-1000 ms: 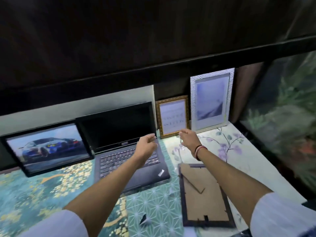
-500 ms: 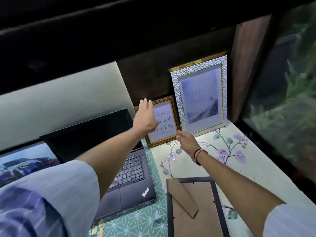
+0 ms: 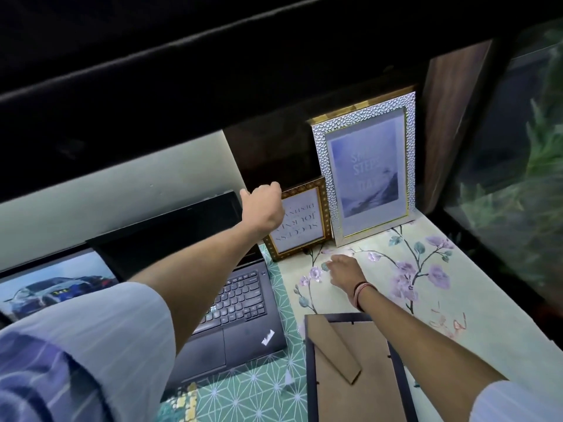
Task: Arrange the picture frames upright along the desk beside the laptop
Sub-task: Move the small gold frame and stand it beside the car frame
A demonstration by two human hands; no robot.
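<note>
Beside the laptop [image 3: 213, 287], left hand [image 3: 265, 208] now fisted at gold frame [image 3: 300, 222]

A home desk nook. A black ThinkPad laptop [image 3: 213, 287] sits open at 9 o'clock on a floral desk covering [image 3: 426, 300], decorative quote picture frames [image 3: 370, 169] lean against the back wall at 12, and a glass aquarium [image 3: 518, 166] with green plants stands at 3.

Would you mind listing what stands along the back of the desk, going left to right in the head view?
Black-framed car picture → open black laptop → small ornate gold frame with text print → tall silver hammered frame with pale blue print.
</note>
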